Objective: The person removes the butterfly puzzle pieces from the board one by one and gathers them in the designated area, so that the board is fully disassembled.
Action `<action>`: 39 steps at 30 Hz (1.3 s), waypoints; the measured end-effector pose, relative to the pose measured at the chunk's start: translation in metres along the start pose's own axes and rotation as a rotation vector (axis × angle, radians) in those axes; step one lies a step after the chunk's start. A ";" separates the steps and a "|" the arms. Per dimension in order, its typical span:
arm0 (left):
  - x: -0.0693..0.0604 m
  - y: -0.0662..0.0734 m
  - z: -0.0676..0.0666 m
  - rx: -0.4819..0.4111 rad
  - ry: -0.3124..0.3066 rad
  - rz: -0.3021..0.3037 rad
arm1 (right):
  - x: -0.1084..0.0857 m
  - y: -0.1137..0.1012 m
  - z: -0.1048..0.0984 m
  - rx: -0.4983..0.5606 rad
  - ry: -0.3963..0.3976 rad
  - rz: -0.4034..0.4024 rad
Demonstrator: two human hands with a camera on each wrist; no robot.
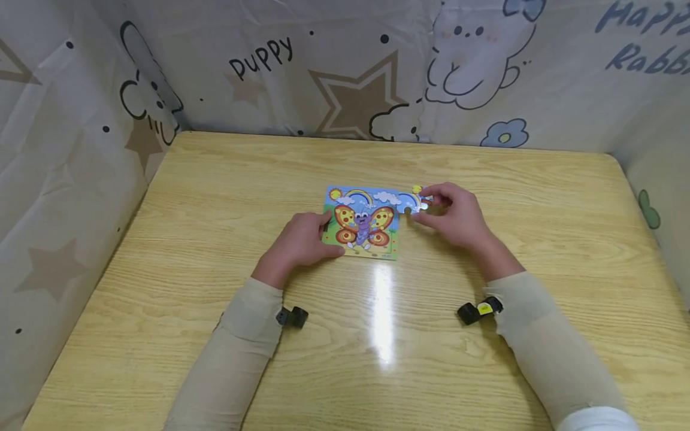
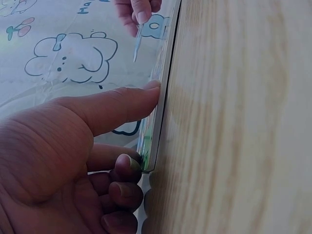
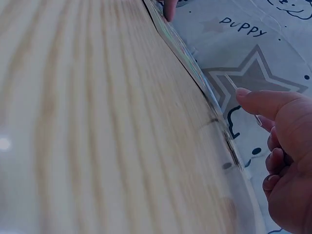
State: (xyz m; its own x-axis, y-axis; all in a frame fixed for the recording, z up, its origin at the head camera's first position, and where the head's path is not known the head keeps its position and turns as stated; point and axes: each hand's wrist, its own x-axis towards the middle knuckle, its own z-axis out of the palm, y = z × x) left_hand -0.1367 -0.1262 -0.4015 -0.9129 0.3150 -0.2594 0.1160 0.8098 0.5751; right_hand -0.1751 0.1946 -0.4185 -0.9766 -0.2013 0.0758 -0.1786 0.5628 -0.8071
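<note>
A butterfly puzzle board (image 1: 362,224) lies on the table, its picture facing up. The left hand (image 1: 307,239) holds the board's left side, thumb along the lower edge; in the left wrist view the thumb of this hand (image 2: 73,151) rests on the board's edge (image 2: 158,117). Just off the board's upper right corner, the right hand (image 1: 458,218) pinches a puzzle piece (image 1: 408,202) with blue sky and a rainbow. Seen edge-on in the right wrist view, the thin piece (image 3: 231,82) is raised between thumb and fingers of the right hand (image 3: 287,146).
The wooden table (image 1: 215,179) reaches to a cloth backdrop (image 1: 345,36) printed with stars and animals, with cloth on both sides too. A small black camera sits at each wrist, the left one (image 1: 293,317) and the right one (image 1: 478,310), near the table's middle.
</note>
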 end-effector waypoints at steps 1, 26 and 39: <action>0.000 0.000 0.000 0.003 0.001 0.000 | -0.001 0.002 -0.002 0.003 0.003 0.006; 0.000 0.000 0.001 -0.002 0.011 -0.006 | -0.006 0.038 -0.049 -0.018 0.030 0.088; -0.001 0.000 0.001 -0.011 0.012 -0.005 | 0.000 0.049 -0.062 -0.050 0.036 0.099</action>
State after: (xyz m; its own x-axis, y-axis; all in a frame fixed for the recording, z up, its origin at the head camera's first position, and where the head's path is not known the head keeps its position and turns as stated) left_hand -0.1360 -0.1263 -0.4019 -0.9183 0.3044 -0.2531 0.1067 0.8059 0.5824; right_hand -0.1912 0.2720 -0.4220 -0.9933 -0.1143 0.0193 -0.0862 0.6176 -0.7817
